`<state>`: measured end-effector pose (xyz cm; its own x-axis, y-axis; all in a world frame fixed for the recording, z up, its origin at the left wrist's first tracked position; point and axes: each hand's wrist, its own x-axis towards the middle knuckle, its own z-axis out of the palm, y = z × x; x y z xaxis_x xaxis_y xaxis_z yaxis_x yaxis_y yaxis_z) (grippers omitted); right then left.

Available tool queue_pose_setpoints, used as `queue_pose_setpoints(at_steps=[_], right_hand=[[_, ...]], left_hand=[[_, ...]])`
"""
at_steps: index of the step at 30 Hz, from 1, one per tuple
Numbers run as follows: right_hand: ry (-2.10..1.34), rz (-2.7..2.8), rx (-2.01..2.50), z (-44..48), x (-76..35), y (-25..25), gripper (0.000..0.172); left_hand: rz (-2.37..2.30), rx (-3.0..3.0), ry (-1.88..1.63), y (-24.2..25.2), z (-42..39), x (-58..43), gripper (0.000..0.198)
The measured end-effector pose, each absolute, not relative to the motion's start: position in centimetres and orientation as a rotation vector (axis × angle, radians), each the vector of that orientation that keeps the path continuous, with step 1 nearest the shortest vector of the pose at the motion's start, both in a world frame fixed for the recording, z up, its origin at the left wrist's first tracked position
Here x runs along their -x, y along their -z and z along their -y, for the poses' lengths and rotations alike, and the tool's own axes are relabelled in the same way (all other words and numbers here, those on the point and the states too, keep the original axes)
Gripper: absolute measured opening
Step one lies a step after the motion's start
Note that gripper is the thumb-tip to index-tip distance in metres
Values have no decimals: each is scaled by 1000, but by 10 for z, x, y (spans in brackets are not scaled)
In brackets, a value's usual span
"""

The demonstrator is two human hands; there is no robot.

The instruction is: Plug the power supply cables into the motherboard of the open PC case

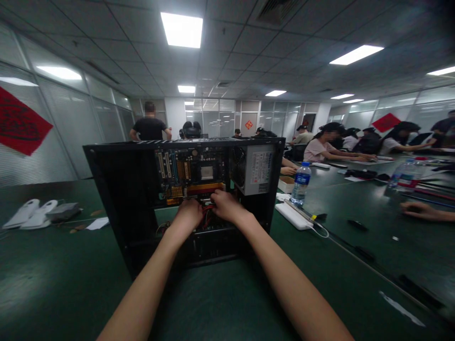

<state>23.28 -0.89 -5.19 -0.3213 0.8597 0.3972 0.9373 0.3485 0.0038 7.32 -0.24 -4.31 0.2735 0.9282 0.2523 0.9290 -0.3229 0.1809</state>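
Note:
An open black computer case (117,189) stands on the green table, its side off. Inside it I see a motherboard (192,173) and a grey power supply (254,169) with a fan. Both my hands reach into the case below the motherboard. My left hand (188,213) is curled, fingers bent down among red and black wires (206,214). My right hand (224,204) is also closed, its fingertips pressed against the same wires beside the left hand. What each hand grips is hidden by the fingers.
A water bottle (301,183) and a white power strip (293,215) lie right of the case. White objects (30,213) lie at the far left. Another person's hand (417,210) rests on the table at right. Several people sit along the far right.

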Motion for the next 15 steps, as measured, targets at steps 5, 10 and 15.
queue_pose_setpoints(at_steps=[5,10,15], right_hand=[[339,2304,1590,10,-232,51,18],[363,2298,1584,10,-232,52,18],[356,2287,1569,9,-230,52,17]], left_hand=[[1836,2493,478,44,1,-74,33],[1828,2522,524,48,0,-77,33],[1831,2572,519,48,-3,-74,35]])
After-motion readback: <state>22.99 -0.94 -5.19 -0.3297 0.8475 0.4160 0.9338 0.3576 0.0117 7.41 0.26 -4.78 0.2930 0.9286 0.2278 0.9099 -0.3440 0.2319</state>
